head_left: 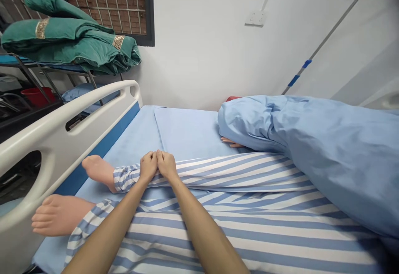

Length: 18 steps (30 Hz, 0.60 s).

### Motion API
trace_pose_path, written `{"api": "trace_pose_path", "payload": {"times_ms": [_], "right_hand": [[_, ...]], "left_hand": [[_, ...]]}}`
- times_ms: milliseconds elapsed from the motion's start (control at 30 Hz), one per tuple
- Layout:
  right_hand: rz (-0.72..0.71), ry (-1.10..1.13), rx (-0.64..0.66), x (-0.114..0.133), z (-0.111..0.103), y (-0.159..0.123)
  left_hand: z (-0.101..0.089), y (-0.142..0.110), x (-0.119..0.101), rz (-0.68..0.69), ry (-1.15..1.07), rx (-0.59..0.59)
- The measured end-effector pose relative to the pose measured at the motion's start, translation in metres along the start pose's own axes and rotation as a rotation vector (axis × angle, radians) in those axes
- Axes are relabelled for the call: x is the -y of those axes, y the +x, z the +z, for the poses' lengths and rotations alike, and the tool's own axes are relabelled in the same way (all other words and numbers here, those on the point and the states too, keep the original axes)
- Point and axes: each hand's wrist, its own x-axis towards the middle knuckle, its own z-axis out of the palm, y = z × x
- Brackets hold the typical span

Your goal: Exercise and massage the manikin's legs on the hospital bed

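On the bed lies a patient manikin with plastic-looking feet [60, 215] and blue-and-white striped trousers [249, 228]. My left hand [149, 166] and my right hand [166, 164] rest side by side on the shin of its far leg. Both are closed, their knuckles upward and thumbs almost touching. They grip the striped trouser leg [212, 172]; the fingertips are hidden under the hands. The far foot [98, 171] sticks out of its cuff to the left of my hands. Both legs lie stretched out, slightly apart.
A light blue quilt [321, 141] is bunched on the right, with a manikin hand [231, 141] showing beneath it. The white footboard [56, 128] rises at left. Behind stand folded green bedding [71, 37] on a rack and an IV pole [324, 41] by the wall.
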Motion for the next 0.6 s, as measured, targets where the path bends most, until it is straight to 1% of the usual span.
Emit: {"api": "trace_pose_path", "payload": {"times_ms": [100,233,300,333,467,533,600], "right_hand": [[0.008,0.171,-0.058,-0.003,-0.004,0.003],[0.095,0.393,-0.154,-0.007,-0.008,0.009],[0.142,0.443,-0.187,-0.008,-0.009,0.011],[0.156,0.456,-0.196,-0.008,-0.010,0.011],[0.148,0.475,-0.172,-0.007,-0.008,0.010],[0.150,0.433,-0.157,-0.005,-0.008,0.010],[0.138,0.343,-0.138,-0.003,-0.011,0.011]], "left_hand": [[0.009,0.007,-0.013,-0.055,-0.064,-0.034],[0.030,0.014,-0.034,-0.155,-0.290,-0.146],[0.037,0.012,-0.038,-0.205,-0.337,-0.175],[0.039,0.010,-0.038,-0.210,-0.333,-0.171],[0.034,-0.001,-0.027,-0.134,-0.233,-0.091],[0.028,-0.003,-0.023,-0.103,-0.184,-0.055],[0.024,-0.003,-0.022,-0.097,-0.154,-0.040]]}}
